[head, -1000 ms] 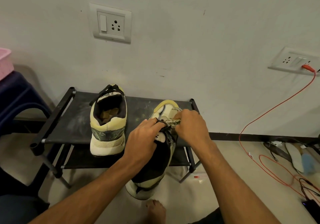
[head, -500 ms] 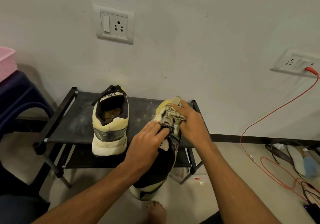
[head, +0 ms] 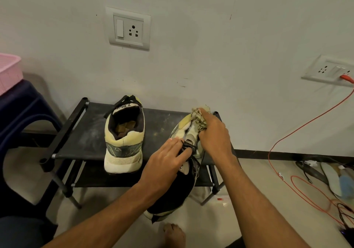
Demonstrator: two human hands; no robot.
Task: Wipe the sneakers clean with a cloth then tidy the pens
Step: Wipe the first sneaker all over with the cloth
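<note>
Cream-and-yellow, with black laces, the sneaker (head: 184,131) lies under the 2 hands. Its long axis runs from the person towards the wall (head: 229,46): the toe points away and rests on the top tier of the shoe rack (head: 80,142), while the dark heel end hangs past the rack's front edge, low over the floor (head: 249,180). The left hand (head: 164,169) lies over the laced middle, fingertips closed on the laces, steadying the shoe. The right hand (head: 214,138) sits just beyond it at the toe, fingers curled round a crumpled pale cloth (head: 199,117) and pressing it onto the upper.

Left of the left hand, the other sneaker (head: 123,138) stands upright on the same tier, heel towards the person and toe to the wall, roughly parallel to the 1st and apart from it.

The rack is black, dusty on top, with 2 fabric tiers on a tube frame, set against the pale wall. Above the hands is a white switch socket (head: 129,28). Far right of the right hand a red cable (head: 287,133) runs from a 2nd socket (head: 327,69) down to the floor. Far left, a pink basket (head: 9,71) sits on a dark blue stool (head: 23,110). Below the hands, a bare foot (head: 174,234) is on the floor.
</note>
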